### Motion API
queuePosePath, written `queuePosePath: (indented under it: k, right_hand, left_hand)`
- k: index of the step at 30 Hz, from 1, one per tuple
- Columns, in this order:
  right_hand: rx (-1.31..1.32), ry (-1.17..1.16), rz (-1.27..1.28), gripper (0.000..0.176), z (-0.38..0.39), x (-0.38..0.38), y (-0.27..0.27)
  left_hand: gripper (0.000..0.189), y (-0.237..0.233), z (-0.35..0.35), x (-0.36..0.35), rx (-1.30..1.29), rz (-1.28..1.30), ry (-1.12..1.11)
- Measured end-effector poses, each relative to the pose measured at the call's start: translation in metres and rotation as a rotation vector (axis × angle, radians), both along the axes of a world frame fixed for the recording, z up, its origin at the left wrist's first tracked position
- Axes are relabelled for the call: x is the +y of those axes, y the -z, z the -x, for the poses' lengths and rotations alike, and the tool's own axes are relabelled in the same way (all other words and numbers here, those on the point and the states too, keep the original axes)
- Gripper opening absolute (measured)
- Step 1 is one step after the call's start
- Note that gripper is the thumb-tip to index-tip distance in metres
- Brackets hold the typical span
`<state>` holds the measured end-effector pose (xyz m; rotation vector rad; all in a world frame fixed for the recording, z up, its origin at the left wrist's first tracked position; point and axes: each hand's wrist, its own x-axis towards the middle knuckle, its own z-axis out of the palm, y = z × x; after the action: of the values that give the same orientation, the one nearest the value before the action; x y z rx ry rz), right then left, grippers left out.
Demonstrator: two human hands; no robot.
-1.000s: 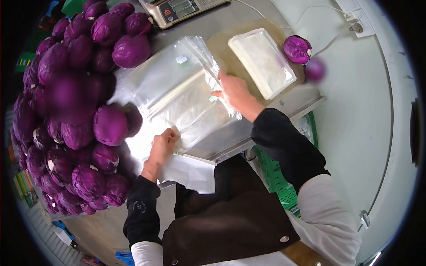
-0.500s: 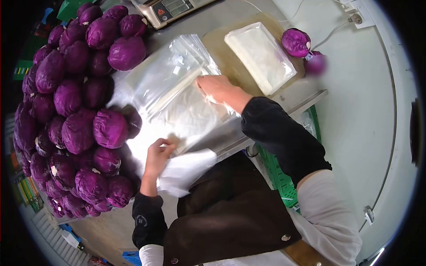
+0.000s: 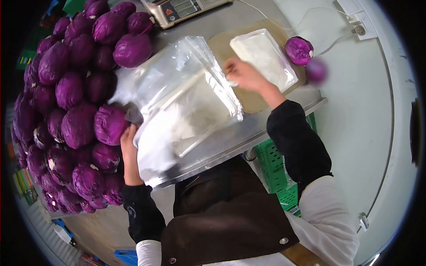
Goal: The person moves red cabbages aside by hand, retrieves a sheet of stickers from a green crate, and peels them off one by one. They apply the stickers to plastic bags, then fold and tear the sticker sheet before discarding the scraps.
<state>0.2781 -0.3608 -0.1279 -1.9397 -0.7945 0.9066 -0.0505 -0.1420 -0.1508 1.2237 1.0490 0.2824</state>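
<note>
My left hand (image 3: 129,144) is at the right side of the red cabbage pile, fingers pinched on the edge of a thin white sheet (image 3: 153,153) that lies over the metal table and is partly blurred. Beside it, clear plastic bags (image 3: 191,102) are spread in a stack. My right hand (image 3: 243,74), smeared by motion, hovers between these bags and a second packed stack of bags (image 3: 266,57); its fingers look curled, and what they hold, if anything, is unclear. A red cabbage (image 3: 111,124) touches the fingers of my left hand or sits just behind them.
A heap of red cabbages (image 3: 69,91) fills the left side. A scale (image 3: 182,11) stands at the back. One cabbage (image 3: 299,50) lies at the right by the wall, near a cable and socket (image 3: 359,30). Green crates (image 3: 270,164) are below the table edge (image 3: 235,148).
My left hand has moved up and left with the white sheet, toward the cabbages. My right hand has left the clear bags and moved right.
</note>
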Motion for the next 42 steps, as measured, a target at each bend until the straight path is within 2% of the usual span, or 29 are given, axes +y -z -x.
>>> queuePosePath:
  k: [1,2,3,4,5,6,7,8,10,12,14,15,16,17,18,19,20,23,24,25,27,29,30,32,35,36,39,40,42]
  right_hand:
    - [-0.191,-0.27,-0.013,0.023,0.001,0.008,0.027]
    - [-0.136,-0.407,-0.067,0.023,0.016,0.015,0.014]
    - [-0.277,-0.561,-0.049,0.027,0.022,0.027,0.023]
    - [-0.273,-0.553,-0.051,0.027,0.031,0.038,0.027]
    - [-0.422,-0.616,0.128,0.029,0.041,0.048,0.03]
    - [-0.572,-0.677,0.309,0.031,0.047,0.052,0.032]
    - [-0.573,-0.677,0.308,0.031,0.049,0.051,0.032]
    - [-0.683,-0.56,0.355,0.033,0.051,0.05,0.031]
    - [-0.801,-0.453,0.4,0.036,0.047,0.04,0.032]
    - [-0.749,-0.204,0.152,0.033,0.035,0.018,0.039]
    - [-0.318,0.127,0.037,0.03,0.017,0.008,0.057]
    - [-0.134,0.331,-0.133,0.029,0.013,0.002,0.053]
    - [0.055,0.535,-0.301,0.028,0.011,0.0,0.037]
    - [0.072,0.667,-0.326,0.025,0.012,-0.006,0.019]
    - [0.074,0.669,-0.33,0.025,0.011,-0.012,0.011]
    - [0.06,0.637,-0.291,0.024,0.01,-0.019,0.007]
    - [0.045,0.606,-0.253,0.023,0.011,-0.024,0.002]
    - [0.064,0.26,-0.292,0.023,0.045,-0.011,-0.023]
    - [0.056,0.1,-0.238,0.027,0.062,-0.004,-0.042]
    - [0.157,-0.088,-0.149,0.033,0.079,0.006,-0.066]
    - [-0.106,-0.402,-0.18,0.05,0.111,0.018,-0.054]
    - [-0.089,-0.608,0.002,0.052,0.137,0.022,-0.047]
    - [-0.092,-0.609,-0.001,0.052,0.142,0.019,-0.047]
    - [0.159,-0.641,0.14,0.051,0.148,0.012,-0.047]
    - [0.134,-0.564,0.025,0.047,0.144,-0.006,-0.047]
    - [0.097,-0.528,-0.032,0.048,0.14,-0.012,-0.049]
    - [0.096,-0.563,0.132,0.046,0.126,-0.021,-0.064]
    - [0.054,-0.583,0.209,0.046,0.124,-0.025,-0.067]
    - [0.062,-0.576,0.15,0.043,0.125,-0.035,-0.055]
  left_hand:
    - [0.015,0.028,0.023,-0.002,-0.045,-0.043,0.11]
    - [0.014,0.055,0.039,-0.004,-0.089,-0.083,0.219]
    - [0.012,0.007,0.012,-0.042,-0.113,-0.09,0.338]
    - [0.016,-0.002,0.001,-0.046,0.149,0.01,0.373]
    - [0.019,-0.007,-0.011,-0.056,0.235,-0.037,0.519]
    - [0.019,0.008,-0.015,-0.064,0.275,-0.214,0.634]
    - [0.019,0.017,-0.02,-0.071,0.344,-0.486,0.734]
    - [0.019,0.024,-0.024,-0.074,0.409,-0.76,0.821]
    - [0.017,0.032,-0.023,-0.069,0.352,-0.68,0.799]
    - [0.015,0.035,-0.019,-0.062,0.298,-0.6,0.769]
    - [0.011,0.037,-0.018,-0.053,0.113,-0.471,0.693]
    - [0.013,0.027,-0.021,-0.045,0.158,-0.275,0.663]
    - [0.016,0.022,-0.02,-0.033,0.032,-0.185,0.569]
    - [0.02,0.018,-0.012,-0.012,0.006,-0.219,0.449]
    - [0.021,0.013,-0.012,-0.003,0.02,-0.267,0.164]
    - [0.024,0.002,-0.004,0.009,0.05,-0.249,0.082]
    - [0.023,-0.007,0.001,0.012,0.141,-0.449,0.129]
    - [0.017,-0.011,-0.004,-0.018,0.086,-0.612,0.081]
    - [0.015,-0.011,-0.009,-0.029,0.001,-0.684,0.11]
    - [0.012,-0.019,-0.015,-0.04,0.087,-0.697,0.15]
    - [0.013,-0.047,-0.033,-0.065,0.163,-0.749,0.278]
    - [0.015,-0.054,-0.041,-0.079,0.138,-0.766,0.315]
    - [0.016,-0.053,-0.042,-0.084,0.097,-0.766,0.303]
    - [0.017,-0.06,-0.041,-0.09,0.075,-0.759,0.281]
    - [0.026,-0.062,-0.026,-0.081,0.029,-0.317,0.502]
    - [0.026,-0.063,-0.018,-0.076,0.033,-0.318,0.497]
    - [0.032,-0.07,-0.005,-0.066,0.007,-0.179,0.842]
    - [0.032,-0.068,-0.004,-0.069,0.005,-0.179,0.844]
    - [0.034,-0.063,-0.002,-0.076,-0.092,0.138,0.642]
